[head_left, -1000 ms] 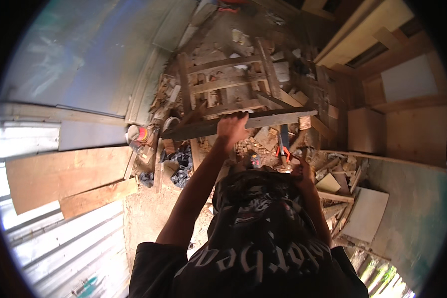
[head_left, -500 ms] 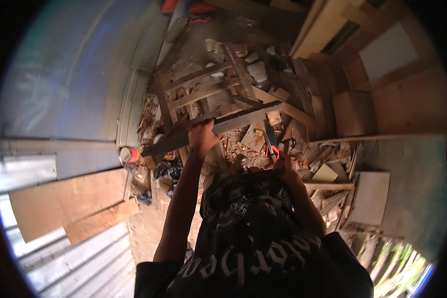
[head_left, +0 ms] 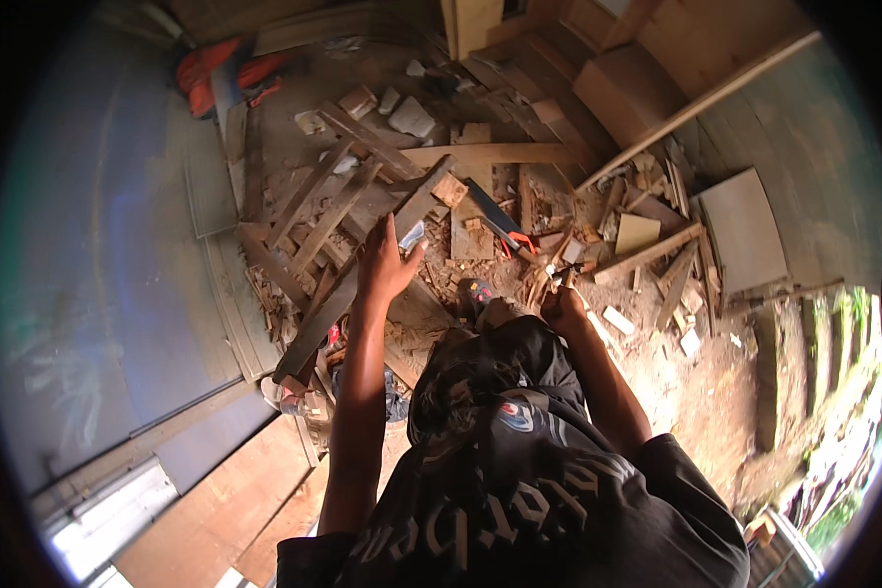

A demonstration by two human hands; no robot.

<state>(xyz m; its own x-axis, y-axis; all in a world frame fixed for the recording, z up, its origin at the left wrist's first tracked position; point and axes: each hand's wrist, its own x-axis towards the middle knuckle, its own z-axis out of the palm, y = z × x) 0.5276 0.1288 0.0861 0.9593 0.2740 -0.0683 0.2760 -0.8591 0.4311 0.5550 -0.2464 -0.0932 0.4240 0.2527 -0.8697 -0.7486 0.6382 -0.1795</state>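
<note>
My left hand is over a long weathered plank, its fingers stretched out and thumb spread apart. Whether the palm touches the wood I cannot tell. The plank slants from the lower left up toward the middle, with a small wood block beside its upper end. My right hand is closed in a fist in front of my right thigh. A small dark piece shows just above the fist, too small to name. Beyond it, a handsaw with a dark blade and orange on its handle lies on the scraps, apart from the hand.
A nailed wooden frame lies at the far left of the plank. Wood scraps and rubble cover the ground, with a pale square piece at the right. A grey panel wall stands left; a white board leans at the right.
My left hand has loosened from gripping the plank to spread fingers. The plank now slants more steeply. The saw appears farther from my right hand, and the view has turned to the right.
</note>
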